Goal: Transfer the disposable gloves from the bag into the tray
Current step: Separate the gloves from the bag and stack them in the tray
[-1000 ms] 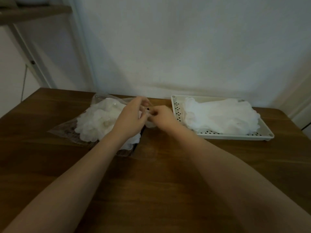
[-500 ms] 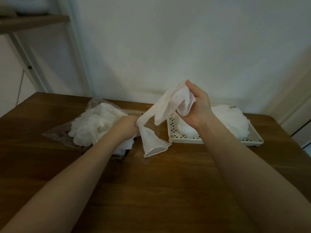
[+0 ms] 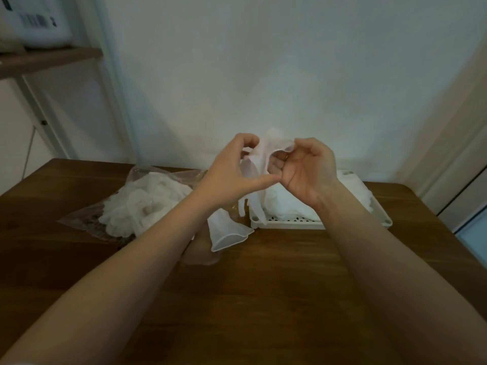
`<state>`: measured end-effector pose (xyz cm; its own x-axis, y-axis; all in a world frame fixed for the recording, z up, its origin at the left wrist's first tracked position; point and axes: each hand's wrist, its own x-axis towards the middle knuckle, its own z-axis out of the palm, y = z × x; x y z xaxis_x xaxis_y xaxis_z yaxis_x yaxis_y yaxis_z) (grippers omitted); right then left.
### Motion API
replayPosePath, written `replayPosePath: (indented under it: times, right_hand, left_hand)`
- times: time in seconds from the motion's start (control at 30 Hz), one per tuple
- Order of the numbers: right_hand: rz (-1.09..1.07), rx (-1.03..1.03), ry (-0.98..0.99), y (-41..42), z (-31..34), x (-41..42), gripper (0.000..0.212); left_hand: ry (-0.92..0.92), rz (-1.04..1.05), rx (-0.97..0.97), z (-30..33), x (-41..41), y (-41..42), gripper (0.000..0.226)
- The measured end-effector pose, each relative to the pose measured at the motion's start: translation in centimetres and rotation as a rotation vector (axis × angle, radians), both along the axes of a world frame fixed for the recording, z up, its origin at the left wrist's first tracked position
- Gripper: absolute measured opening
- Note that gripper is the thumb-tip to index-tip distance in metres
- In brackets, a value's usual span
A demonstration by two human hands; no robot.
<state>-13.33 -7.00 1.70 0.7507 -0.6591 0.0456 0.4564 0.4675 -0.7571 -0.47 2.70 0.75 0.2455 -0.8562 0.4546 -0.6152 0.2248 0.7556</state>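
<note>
Gloves (image 3: 259,164) hang in the air between both hands, above the table (image 3: 263,299) and just left of the tray (image 3: 290,224): thin, translucent, apparently two stuck together, one cuff stretched at the top between the fingertips, another flaring open low down near the table. Their long axis runs near vertical, top end held. The left hand (image 3: 232,177) pinches the top edge with curled fingers, thumb stretched toward the other palm; the right hand (image 3: 307,169) pinches the same cuff from the other side, fingers curled. The tray lies behind and below the right hand, already heaped with gloves, so the right hand looks nearer for the drop, a short carry rightward and down. The bag (image 3: 137,204), clear plastic and still holding a white pile, lies to the left behind the left forearm. On the shelf (image 3: 50,57) at upper left a white package (image 3: 37,22) bears a barcode-like print, too blurred to read.
</note>
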Motion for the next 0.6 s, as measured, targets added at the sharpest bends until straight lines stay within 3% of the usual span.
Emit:
replayPosePath:
  times: [0.07,0.13,0.27,0.37,0.5,0.6]
  right_hand:
    - [0.049,-0.015,-0.045,-0.2,0.4,-0.8,0.034]
    - [0.006,-0.187,0.071,-0.3,0.7,-1.2,0.036]
    - [-0.188,-0.562,0.327,-0.4,1.0,-1.9,0.018]
    - [-0.205,-0.549,0.3,-0.4,1.0,-2.2,0.014]
    - [-0.027,-0.481,0.292,0.3,0.9,-2.6,0.022]
    - [0.029,-0.451,0.329,0.5,1.3,-3.4,0.015]
  left_hand:
    - [-0.059,0.031,-0.058,0.4,0.1,-0.5,0.044]
    - [-0.042,0.003,-0.062,0.9,0.2,-0.7,0.023]
    - [0.163,-0.015,0.011,2.5,-0.7,-0.6,0.035]
    - [0.37,0.015,0.112,3.5,-1.1,-0.9,0.028]
    - [0.826,-0.071,0.165,4.6,-1.4,-1.1,0.018]
    - [0.868,-0.077,0.205,4.4,-1.0,-1.2,0.016]
